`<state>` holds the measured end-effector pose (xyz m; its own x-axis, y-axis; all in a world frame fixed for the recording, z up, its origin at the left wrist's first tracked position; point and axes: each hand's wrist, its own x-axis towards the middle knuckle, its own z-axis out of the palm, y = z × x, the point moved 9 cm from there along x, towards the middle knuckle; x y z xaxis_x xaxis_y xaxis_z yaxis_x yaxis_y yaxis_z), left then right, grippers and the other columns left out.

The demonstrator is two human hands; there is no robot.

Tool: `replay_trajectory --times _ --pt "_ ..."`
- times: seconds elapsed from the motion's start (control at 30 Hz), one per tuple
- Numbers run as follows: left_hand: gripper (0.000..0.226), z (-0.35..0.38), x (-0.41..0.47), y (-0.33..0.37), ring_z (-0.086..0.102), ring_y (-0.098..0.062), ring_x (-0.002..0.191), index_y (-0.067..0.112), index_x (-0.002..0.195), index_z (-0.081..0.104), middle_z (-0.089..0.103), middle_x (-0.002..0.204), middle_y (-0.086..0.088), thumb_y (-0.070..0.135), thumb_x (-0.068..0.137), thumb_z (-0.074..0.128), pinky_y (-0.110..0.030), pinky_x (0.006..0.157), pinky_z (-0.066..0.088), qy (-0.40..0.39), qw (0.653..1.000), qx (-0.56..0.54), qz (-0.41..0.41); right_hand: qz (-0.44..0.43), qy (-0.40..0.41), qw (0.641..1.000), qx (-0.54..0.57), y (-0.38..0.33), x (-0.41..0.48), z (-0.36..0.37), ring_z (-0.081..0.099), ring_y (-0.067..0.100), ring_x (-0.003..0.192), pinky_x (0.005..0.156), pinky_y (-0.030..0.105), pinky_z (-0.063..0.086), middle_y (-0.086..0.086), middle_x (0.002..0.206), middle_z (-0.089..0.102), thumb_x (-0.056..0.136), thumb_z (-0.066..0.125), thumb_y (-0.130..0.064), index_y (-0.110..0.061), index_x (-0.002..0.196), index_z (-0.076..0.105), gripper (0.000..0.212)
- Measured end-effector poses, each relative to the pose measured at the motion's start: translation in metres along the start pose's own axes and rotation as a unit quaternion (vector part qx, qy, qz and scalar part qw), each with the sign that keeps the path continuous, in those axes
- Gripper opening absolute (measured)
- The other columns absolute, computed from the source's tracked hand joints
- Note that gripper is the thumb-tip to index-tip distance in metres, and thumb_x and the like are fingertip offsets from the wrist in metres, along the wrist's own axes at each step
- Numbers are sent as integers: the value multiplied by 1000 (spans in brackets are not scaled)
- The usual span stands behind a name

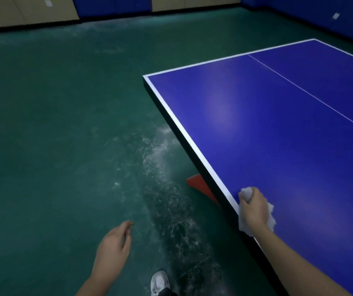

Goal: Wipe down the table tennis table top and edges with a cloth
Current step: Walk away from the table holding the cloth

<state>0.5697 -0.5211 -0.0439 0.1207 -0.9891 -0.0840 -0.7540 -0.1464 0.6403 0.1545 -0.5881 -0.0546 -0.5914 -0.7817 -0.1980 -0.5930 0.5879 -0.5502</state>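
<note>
A blue table tennis table (278,129) with white border lines fills the right half of the view. My right hand (253,208) presses a crumpled white cloth (270,218) onto the table's white left edge line near the front. The cloth bulges out above the knuckles and on both sides of the hand. My left hand (113,245) hangs free over the floor to the left of the table, fingers loosely curled and apart, holding nothing.
Green floor (54,124) with pale scuffed streaks runs beside the table. A red table leg base (201,185) juts out under the edge. My white shoe (160,282) stands at the bottom. Blue and beige wall panels (111,5) line the far side.
</note>
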Motion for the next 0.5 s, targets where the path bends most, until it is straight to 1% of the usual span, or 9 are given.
replay_trajectory --times 0.07,0.1,0.13,0.17,0.23,0.3,0.4,0.5 --pt "18 -9 9 -5 63 -18 92 12 106 63 68 100 0 10 92 52 -31 77 48 -1 1000 -5 -6 -52 -124 989 61 -45 -21 49 56 19 81 64 25 46 7 83 53 86 57 -28 -12 97 57 19" --pt "18 -14 15 -7 63 -18 92 13 107 63 68 100 1 12 92 52 -31 77 48 -4 1000 -5 -6 -90 -188 974 88 -74 -35 69 57 16 82 66 21 47 10 85 55 88 58 -23 -8 95 58 17" --pt "18 -21 22 -9 63 -18 91 14 107 63 68 99 2 13 92 53 -30 77 48 -5 1000 -5 -4 -141 -236 957 94 -104 -46 84 59 15 87 71 20 47 7 88 59 90 59 -23 -10 94 60 13" --pt "17 -30 29 -11 63 -17 90 15 105 63 68 96 2 15 91 54 -29 76 47 -3 1000 -7 -1 -194 -260 944 69 -133 -56 93 60 14 91 74 23 46 1 91 63 92 60 -26 -14 94 60 12" --pt "13 -50 46 -14 63 -15 86 16 101 64 67 89 4 17 90 58 -27 75 46 5 1000 -11 7 -248 -277 927 49 -181 -67 100 61 11 90 70 23 44 -7 94 64 91 61 -32 -20 96 59 13" --pt "14 -71 63 -16 63 -10 86 16 102 65 67 91 6 18 88 61 -25 77 46 15 1000 -19 18 -310 -277 909 26 -223 -78 99 60 9 87 66 20 43 -8 93 64 89 62 -34 -22 96 57 15" --pt "23 -97 80 -19 59 -6 88 16 108 64 64 100 7 20 85 64 -25 83 46 20 999 -31 31 -371 -283 884 -14 -270 -94 99 61 9 86 71 25 48 -8 95 64 87 66 -34 -24 97 56 17" --pt "25 -115 95 -27 59 -7 90 19 110 62 63 103 6 23 86 63 -27 84 46 20 999 -27 31 -407 -293 864 -46 -302 -104 109 61 11 87 75 31 52 -8 95 63 87 66 -31 -26 97 55 16"
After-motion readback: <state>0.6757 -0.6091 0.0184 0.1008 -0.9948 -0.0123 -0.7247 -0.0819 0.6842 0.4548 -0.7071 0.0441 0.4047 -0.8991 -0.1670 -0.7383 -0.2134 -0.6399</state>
